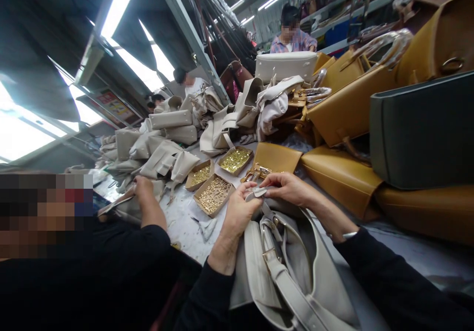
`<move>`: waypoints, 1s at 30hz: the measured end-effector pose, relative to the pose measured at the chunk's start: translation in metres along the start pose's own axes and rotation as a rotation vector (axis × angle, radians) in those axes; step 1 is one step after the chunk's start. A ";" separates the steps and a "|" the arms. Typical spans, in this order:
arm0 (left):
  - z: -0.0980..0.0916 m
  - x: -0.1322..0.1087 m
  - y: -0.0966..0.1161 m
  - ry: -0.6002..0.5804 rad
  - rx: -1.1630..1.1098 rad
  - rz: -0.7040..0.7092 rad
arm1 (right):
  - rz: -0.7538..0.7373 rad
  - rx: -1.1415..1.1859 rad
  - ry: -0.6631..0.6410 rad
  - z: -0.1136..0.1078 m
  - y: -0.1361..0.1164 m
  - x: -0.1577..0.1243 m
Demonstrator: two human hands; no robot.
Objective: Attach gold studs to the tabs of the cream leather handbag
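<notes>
A light grey handbag (326,271) lies open in front of me, its buckled strap (283,276) across the top. My left hand (239,212) pinches a small grey tab (258,191) at the bag's far end between thumb and fingers. From the other side, my right hand (287,188) closes its fingertips on the same tab. Whether a small metal part is also between the fingers I cannot make out. Just beyond my left hand stand cardboard trays: one (209,214) holds copper-gold studs, and two others (189,188) hold yellow-gold pieces.
Mustard-yellow bags (340,173) and a dark green bag (422,128) are piled at the right. Grey bags (170,118) heap up behind the trays. At my left a co-worker's arm (151,212) reaches over the white table (181,222). Scissors-like small tool (196,221) lies there.
</notes>
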State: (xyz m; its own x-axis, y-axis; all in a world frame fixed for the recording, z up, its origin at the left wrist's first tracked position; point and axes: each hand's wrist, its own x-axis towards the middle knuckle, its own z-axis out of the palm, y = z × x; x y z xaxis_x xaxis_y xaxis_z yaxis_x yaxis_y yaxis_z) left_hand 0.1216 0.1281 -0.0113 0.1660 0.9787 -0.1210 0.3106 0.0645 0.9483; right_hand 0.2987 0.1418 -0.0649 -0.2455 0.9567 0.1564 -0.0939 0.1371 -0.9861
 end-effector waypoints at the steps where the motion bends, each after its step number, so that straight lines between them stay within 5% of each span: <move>1: 0.000 0.001 0.000 -0.009 -0.002 0.002 | 0.013 0.011 0.002 -0.001 -0.001 -0.001; 7: -0.004 0.008 -0.013 -0.137 -0.228 -0.050 | 0.115 0.284 -0.045 -0.004 0.002 -0.004; 15: 0.000 0.021 -0.028 -0.238 -0.458 -0.130 | 0.247 0.634 -0.022 -0.002 0.037 -0.004; 24: 0.005 0.031 -0.037 -0.260 -0.588 -0.201 | 0.146 0.496 0.102 0.001 0.041 -0.005; 30: 0.008 0.030 -0.039 -0.187 -0.580 -0.185 | -0.028 0.079 0.189 -0.008 0.019 -0.006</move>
State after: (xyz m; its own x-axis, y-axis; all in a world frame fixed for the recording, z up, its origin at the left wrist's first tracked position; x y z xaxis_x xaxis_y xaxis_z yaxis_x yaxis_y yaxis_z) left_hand 0.1216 0.1538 -0.0540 0.3346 0.8943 -0.2971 -0.1986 0.3751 0.9054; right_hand 0.3060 0.1412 -0.0854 -0.0566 0.9850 0.1632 -0.1753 0.1511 -0.9729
